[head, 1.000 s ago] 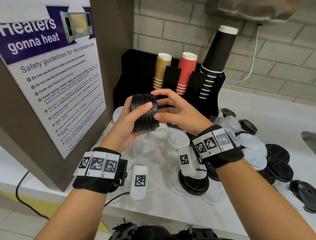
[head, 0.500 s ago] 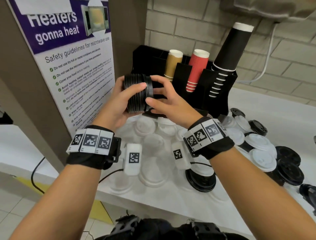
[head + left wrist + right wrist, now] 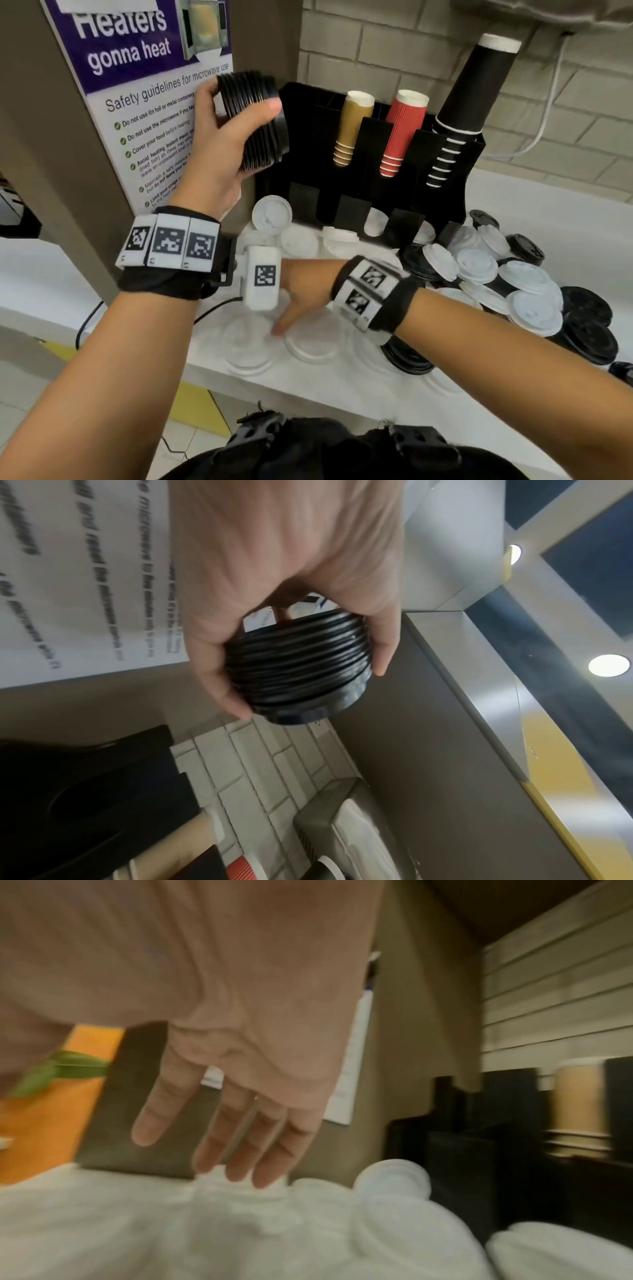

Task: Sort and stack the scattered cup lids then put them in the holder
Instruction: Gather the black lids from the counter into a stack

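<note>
My left hand (image 3: 222, 137) grips a stack of black lids (image 3: 255, 120) (image 3: 298, 666), raised beside the poster, left of and above the black holder (image 3: 370, 144). My right hand (image 3: 294, 308) (image 3: 240, 1123) is low over the white counter, fingers straight and spread. Its fingertips (image 3: 263, 1180) touch a white lid (image 3: 240, 1191) lying flat. More white lids (image 3: 311, 339) and black lids (image 3: 589, 339) lie scattered on the counter. The holder's front slots hold a few white lids (image 3: 376, 222).
Tan (image 3: 352, 126), red (image 3: 404, 130) and black (image 3: 472, 99) cup stacks stand in the holder's upper slots. A brown cabinet with a microwave safety poster (image 3: 150, 102) stands on the left. The counter's front edge (image 3: 308, 387) is near my body. A brick wall is behind.
My right hand let go of the black lid stack and dropped to the white lids on the counter. My left hand lifted the stack up and left, holding it alone.
</note>
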Motion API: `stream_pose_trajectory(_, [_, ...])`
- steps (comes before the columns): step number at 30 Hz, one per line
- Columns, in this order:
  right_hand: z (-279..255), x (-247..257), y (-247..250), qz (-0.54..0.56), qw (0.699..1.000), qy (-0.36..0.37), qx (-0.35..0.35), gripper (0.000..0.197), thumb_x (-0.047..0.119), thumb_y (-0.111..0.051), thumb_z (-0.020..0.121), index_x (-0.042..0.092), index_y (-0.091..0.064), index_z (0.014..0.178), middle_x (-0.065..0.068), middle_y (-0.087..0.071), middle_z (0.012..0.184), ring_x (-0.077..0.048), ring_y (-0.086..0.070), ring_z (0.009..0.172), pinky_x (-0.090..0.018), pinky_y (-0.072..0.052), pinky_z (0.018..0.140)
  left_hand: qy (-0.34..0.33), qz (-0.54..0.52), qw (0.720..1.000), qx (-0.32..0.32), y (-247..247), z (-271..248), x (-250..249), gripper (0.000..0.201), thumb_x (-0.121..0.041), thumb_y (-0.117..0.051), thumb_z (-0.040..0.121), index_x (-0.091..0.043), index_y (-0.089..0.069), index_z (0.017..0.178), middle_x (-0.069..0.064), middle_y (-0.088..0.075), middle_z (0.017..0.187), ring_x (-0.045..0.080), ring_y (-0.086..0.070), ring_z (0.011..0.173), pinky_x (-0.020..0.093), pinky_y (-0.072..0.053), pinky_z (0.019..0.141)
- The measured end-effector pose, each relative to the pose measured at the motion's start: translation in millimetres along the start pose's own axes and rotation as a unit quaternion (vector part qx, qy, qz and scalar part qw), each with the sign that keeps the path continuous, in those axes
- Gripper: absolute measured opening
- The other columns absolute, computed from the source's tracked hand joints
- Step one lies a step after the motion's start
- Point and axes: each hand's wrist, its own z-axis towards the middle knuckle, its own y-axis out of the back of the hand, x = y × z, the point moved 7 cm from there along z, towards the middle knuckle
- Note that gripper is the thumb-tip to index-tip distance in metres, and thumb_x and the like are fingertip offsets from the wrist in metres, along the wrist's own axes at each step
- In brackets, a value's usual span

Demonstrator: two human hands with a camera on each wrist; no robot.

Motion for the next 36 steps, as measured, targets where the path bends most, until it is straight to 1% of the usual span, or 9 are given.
stream_pose_trajectory(3, [19.8, 21.5, -33.3, -0.095, 0.991, 0.045, 0.087, 0.082, 0.033, -0.079, 0.077, 0.027, -0.035, 0.146, -0.002, -0.031, 0.150, -0.021, -0.027, 0.137, -0.034, -0.024, 0.112, -0.011, 0.007, 1.000, 0.008, -5.5, 0.3, -6.9, 0.066, -0.025, -0.074, 0.074, -0.019, -0.040, 0.130, -0.005, -0.062, 0.110, 0.014, -0.069, 0.096, 0.041, -0.058, 0.070])
stream_pose_trajectory(8, [39.5, 25.3, -60.3, -0.220, 0.967, 0.029, 0.126, 0.090, 0.030, -0.078, 0.078, 0.027, -0.023, 0.149, -0.003, -0.031, 0.146, -0.026, -0.037, 0.130, -0.035, -0.040, 0.101, -0.011, 0.006, 0.999, 0.030, -7.8, -3.0, -8.2, 0.059, -0.025, -0.074, 0.074, -0.022, -0.044, 0.125, -0.010, -0.067, 0.101, 0.013, -0.071, 0.095, 0.040, -0.057, 0.071])
stream_pose_trajectory(14, [20.5, 6.3, -10.7, -0.033, 0.999, -0.028, 0.009, 0.081, 0.028, -0.079, 0.076, 0.019, -0.037, 0.144, -0.009, -0.041, 0.142, -0.027, -0.041, 0.130, -0.038, -0.037, 0.107, -0.031, -0.011, 0.999, 0.035, -3.4, -8.9, -20.9, 0.049, -0.023, -0.071, 0.077, -0.025, -0.045, 0.118, -0.003, -0.060, 0.112, 0.016, -0.068, 0.100, 0.038, -0.057, 0.070])
stream_pose_trajectory(19, [-4.7, -43.1, 57.2, -0.082, 0.984, -0.116, -0.103, 0.086, 0.043, -0.073, 0.079, 0.028, -0.026, 0.149, -0.012, -0.039, 0.139, -0.030, -0.037, 0.129, -0.045, -0.037, 0.106, -0.033, -0.037, 0.998, 0.050, -2.0, -15.7, -15.7, 0.053, -0.027, -0.074, 0.073, -0.024, -0.046, 0.118, 0.002, -0.058, 0.119, 0.022, -0.063, 0.109, 0.040, -0.056, 0.071])
stream_pose_trajectory(22, [-28.4, -79.7, 74.3, -0.051, 0.976, -0.161, -0.137, 0.079, 0.049, -0.068, 0.082, 0.023, -0.032, 0.147, -0.009, -0.043, 0.136, -0.026, -0.044, 0.125, -0.037, -0.039, 0.104, 0.011, -0.062, 0.997, 0.037, 0.3, -21.6, 10.9, 0.053, -0.022, -0.070, 0.076, -0.021, -0.045, 0.123, 0.004, -0.058, 0.117, 0.021, -0.064, 0.104, 0.039, -0.057, 0.069])
stream_pose_trajectory(27, [-80.5, -142.9, 57.3, -0.056, 0.951, -0.301, -0.052, 0.079, 0.049, -0.074, 0.077, 0.017, -0.039, 0.140, -0.007, -0.048, 0.136, -0.023, -0.050, 0.119, -0.032, -0.042, 0.101, 0.106, -0.074, 0.991, 0.045, -9.1, -38.1, 65.7, 0.065, -0.031, -0.079, 0.063, -0.023, -0.050, 0.122, 0.006, -0.058, 0.119, 0.022, -0.062, 0.105, 0.037, -0.057, 0.066])
stream_pose_trajectory(31, [-104.3, -151.1, 42.0, -0.024, 0.950, -0.307, -0.061, 0.058, 0.056, -0.074, 0.073, 0.019, -0.050, 0.112, -0.004, -0.058, 0.112, -0.018, -0.055, 0.096, -0.032, -0.049, 0.086, 0.139, -0.074, 0.987, 0.037, -7.6, -45.0, 96.2, 0.059, -0.037, -0.081, 0.052, -0.035, -0.057, 0.107, -0.002, -0.064, 0.111, 0.019, -0.064, 0.103, 0.039, -0.058, 0.067])
stream_pose_trajectory(33, [-111.3, -146.5, 24.1, -0.030, 0.950, -0.309, -0.016, 0.059, 0.065, -0.072, 0.068, 0.021, -0.048, 0.100, -0.001, -0.057, 0.102, -0.018, -0.054, 0.088, -0.031, -0.049, 0.078, 0.145, -0.079, 0.986, 0.035, -5.1, -43.4, 101.9, 0.057, -0.037, -0.081, 0.052, -0.036, -0.058, 0.104, -0.004, -0.065, 0.107, 0.019, -0.065, 0.101, 0.039, -0.058, 0.066])
stream_pose_trajectory(36, [-118.8, -140.2, -5.1, -0.034, 0.949, -0.311, 0.045, 0.069, 0.063, -0.077, 0.064, 0.019, -0.042, 0.104, 0.000, -0.053, 0.104, -0.018, -0.054, 0.087, -0.029, -0.047, 0.070, 0.147, -0.076, 0.985, 0.044, -6.3, -40.1, 103.6, 0.060, -0.038, -0.081, 0.055, -0.033, -0.056, 0.110, -0.001, -0.065, 0.112, 0.021, -0.064, 0.105, 0.040, -0.058, 0.069])
